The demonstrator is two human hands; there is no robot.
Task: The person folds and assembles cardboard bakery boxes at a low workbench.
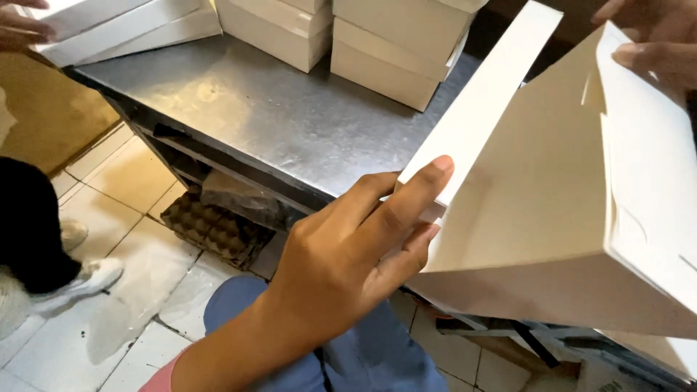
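White carton (552,218) in both grips, white boxes (392,43) behind

One open white cardboard box (552,210) is held up over the near right edge of the steel table (276,123), with two hands on it: the left hand (348,254) and the right hand (653,43).

At least six closed white boxes sit stacked along the table's far edge: two at the far left corner (123,29), two in the middle (276,29), two further right (399,51).

A third hand (18,25), another person's, rests at the far left corner.

One egg tray (214,229) lies under the table.

Two white shoes (80,276) stand on the floor.
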